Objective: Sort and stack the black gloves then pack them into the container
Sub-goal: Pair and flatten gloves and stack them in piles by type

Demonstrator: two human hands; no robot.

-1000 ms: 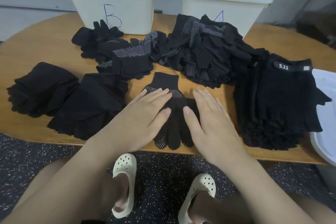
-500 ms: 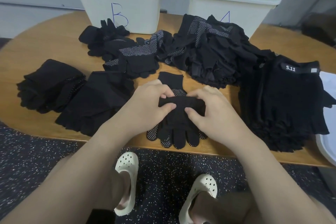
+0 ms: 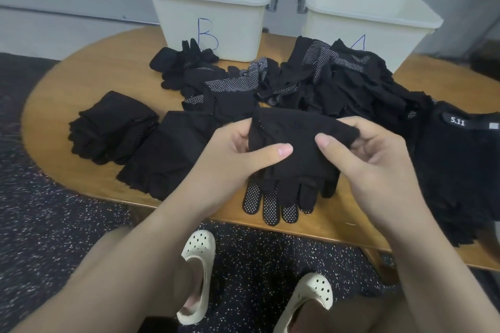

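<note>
On the wooden table, I had my left hand and right hand pinching a folded glove pair, lifted near the front edge. Folding seemed the step; next I judged it belonged on the folded stack.

Soft, even light is falling on the worktop, casting faint shadows; wide-angle distortion is bending its edges, and the black fabric is losing detail.
</note>
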